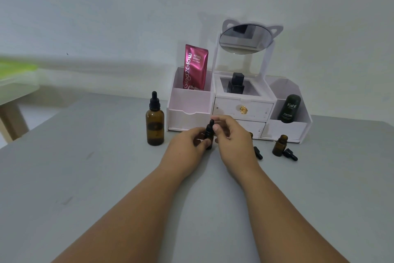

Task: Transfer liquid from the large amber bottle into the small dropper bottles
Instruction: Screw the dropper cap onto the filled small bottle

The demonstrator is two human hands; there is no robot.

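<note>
**Small dropper bottle (pixel 209 137) held two-handed**

Large amber bottle (pixel 155 126) stands upright, capped, just left of our left hand (pixel 188 142), nearer it than the right. We grip the small dropper bottle upright in that hand; our right hand (pixel 231 134) pinches its cap.

- Your large bottle (pixel 155 122) stands on the counter (pixel 85 177), just left of the organizer (pixel 243 109).
- An uncapped small bottle (pixel 279 145) stands before the organizer's right end, with a dropper cap (pixel 290 154) lying just beside it.
</note>
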